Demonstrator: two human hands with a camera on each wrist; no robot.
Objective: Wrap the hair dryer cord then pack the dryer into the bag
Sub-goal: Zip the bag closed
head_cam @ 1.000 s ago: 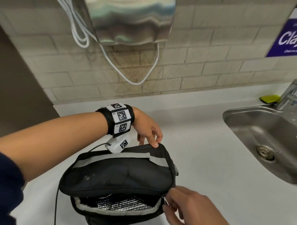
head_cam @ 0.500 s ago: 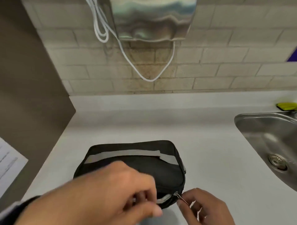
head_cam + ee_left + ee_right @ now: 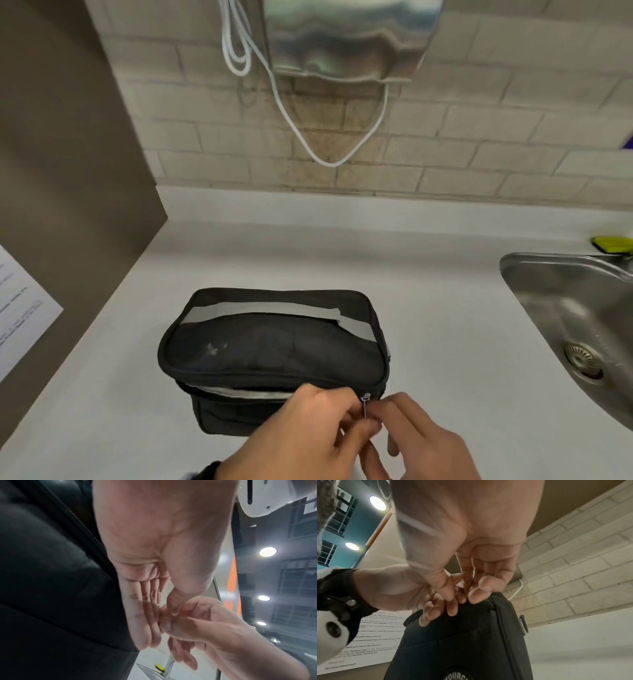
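From the head view, the black bag [image 3: 274, 349] is seen on the white worktop [image 3: 428, 308], near the front edge and left of the sink [image 3: 575, 308], with its lid down and a strip of silvery lining still showing along the near opening; the dryer itself cannot be seen and is judged to be inside. The zipper pull [image 3: 365, 406] stands at the near right corner, where the left hand [image 3: 308, 435] and right hand [image 3: 421, 442] meet. From the left wrist view, the left hand's fingers [image 3: 145, 622] lie nearly straight along the bag, the thumb pressed against them; what is pinched cannot be told. From the right wrist view, the right hand's fingers [image 3: 481, 588] are curled at the zip line on the bag's top edge. The fabric is judged soft and yielding, so the seam is best steadied beside the small, slippery metal pull.
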